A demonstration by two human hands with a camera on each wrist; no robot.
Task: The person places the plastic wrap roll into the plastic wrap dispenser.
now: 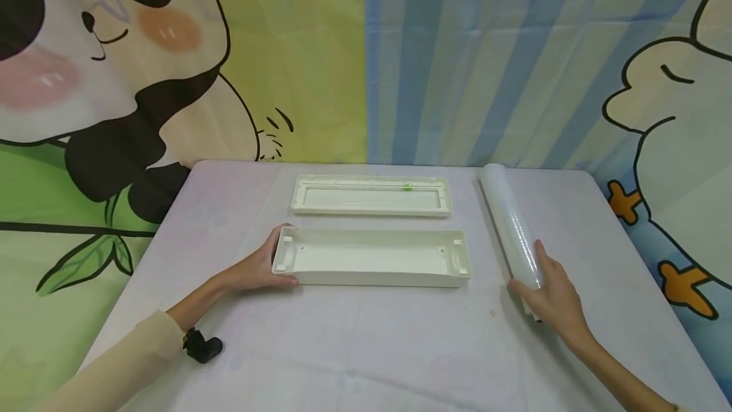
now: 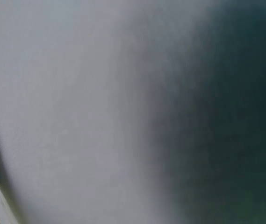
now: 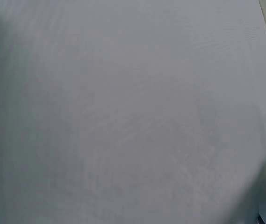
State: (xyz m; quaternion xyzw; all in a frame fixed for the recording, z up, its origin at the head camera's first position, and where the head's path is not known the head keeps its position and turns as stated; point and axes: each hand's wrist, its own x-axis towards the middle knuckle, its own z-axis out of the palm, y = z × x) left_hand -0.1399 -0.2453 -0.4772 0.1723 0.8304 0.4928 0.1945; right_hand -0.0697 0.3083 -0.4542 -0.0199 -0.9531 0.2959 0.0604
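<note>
Counting largest first, I have one patterned backdrop (image 1: pixel 314 49) across the top, one table (image 1: pixel 377 342) below, one deep white box (image 1: pixel 372 279) at centre, one shallow tray (image 1: pixel 343 196) just above it, one film roll (image 1: pixel 511 224) slanting at centre right, and one small green piece (image 1: pixel 407 187) on the tray. My left hand (image 1: pixel 264 266), arm angling from lower left, grips the box's left end, thumb in front; my right hand (image 1: pixel 553 294), from lower right, grips the roll near its lower end. Dark blur covers my left wrist view's right side.

1 white table (image 1: pixel 366 348) | 1 cartoon panda (image 1: pixel 122 91), left | blue-striped backdrop (image 1: pixel 480 62) behind
</note>
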